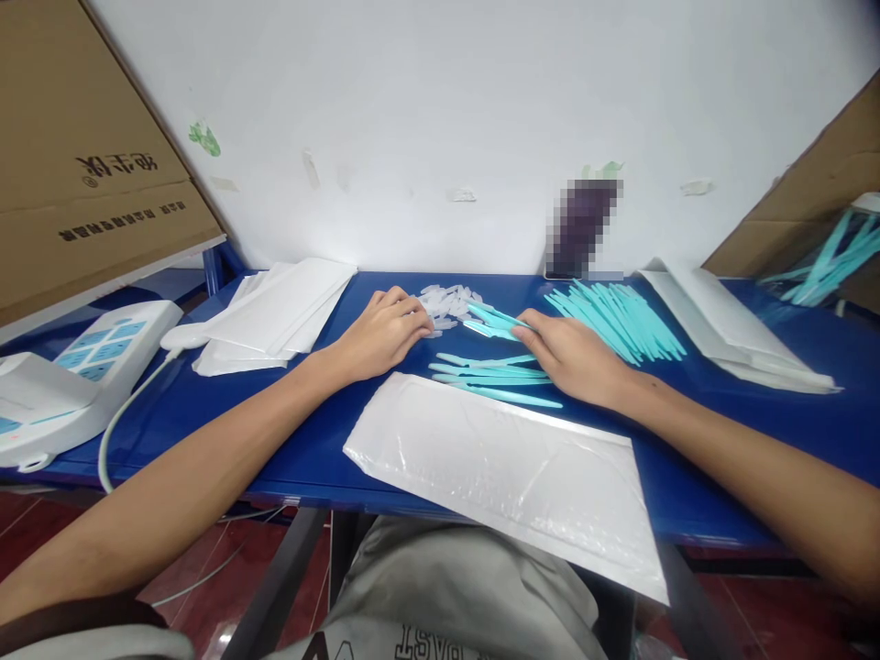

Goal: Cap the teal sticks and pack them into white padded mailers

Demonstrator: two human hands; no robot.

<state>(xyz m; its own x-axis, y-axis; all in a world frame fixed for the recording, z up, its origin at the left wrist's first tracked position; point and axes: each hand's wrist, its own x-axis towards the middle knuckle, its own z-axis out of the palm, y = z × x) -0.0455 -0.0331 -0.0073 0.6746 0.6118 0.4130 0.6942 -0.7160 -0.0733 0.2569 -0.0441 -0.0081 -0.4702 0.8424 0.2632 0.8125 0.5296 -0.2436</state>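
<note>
My right hand (567,353) grips several turquoise eyebrow razors (493,319), their blade ends pointing left toward a pile of small translucent blade caps (450,301). At the left edge of that pile is my left hand (389,332), fingers curled down and pressed together; what they pinch, if anything, is hidden. Below the right hand, a few loose razors (491,370) lie side by side on the blue table. Beyond it sits a larger heap of the same razors (615,321). A white padded sleeve (501,472) lies in front, overhanging the near edge.
White sleeves (275,312) are stacked at left, beside a power strip (110,353) and white cable (110,431). More sleeves (735,330) lie at right, near a clear container (835,247) of razors. A pixelated phone-like object (581,229) leans on the wall. Cardboard (89,156) stands far left.
</note>
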